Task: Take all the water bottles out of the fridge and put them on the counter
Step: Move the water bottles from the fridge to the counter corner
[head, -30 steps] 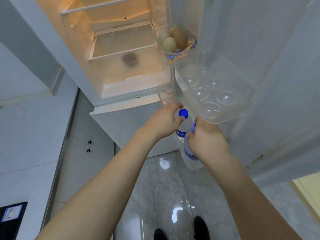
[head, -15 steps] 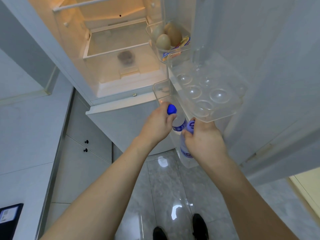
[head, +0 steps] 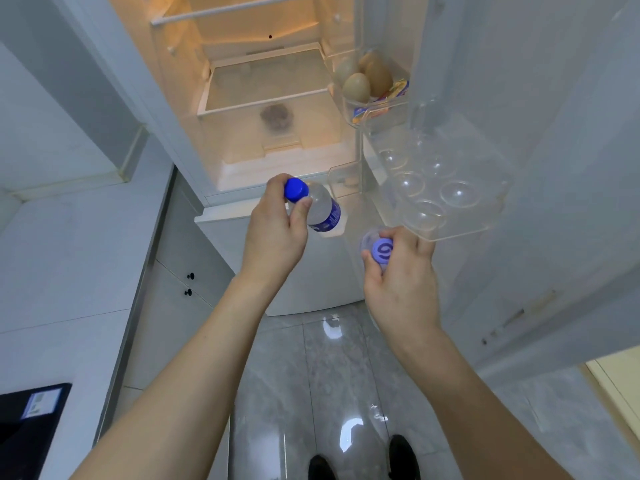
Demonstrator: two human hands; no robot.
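Observation:
My left hand (head: 275, 233) grips a clear water bottle (head: 320, 209) with a blue cap and blue label, just below its neck, tilted with the cap toward me. It hangs in front of the open fridge (head: 263, 109). My right hand (head: 401, 275) holds a second water bottle (head: 379, 249) by its neck, its pale blue cap facing the camera and its body hidden beneath the hand. Both bottles are clear of the fridge door's lower shelf. The white counter (head: 69, 258) lies to the left.
The fridge door (head: 536, 168) stands open on the right with a clear egg tray (head: 440, 188) and a bin of eggs (head: 363, 83). White cabinet doors (head: 187, 282) sit under the counter. A black appliance (head: 27, 420) rests at the counter's near left. Glossy grey floor tiles lie below.
Both hands have lifted their bottles up and out of the lower door shelf. The left hand has swung its bottle left, and the hands have moved apart.

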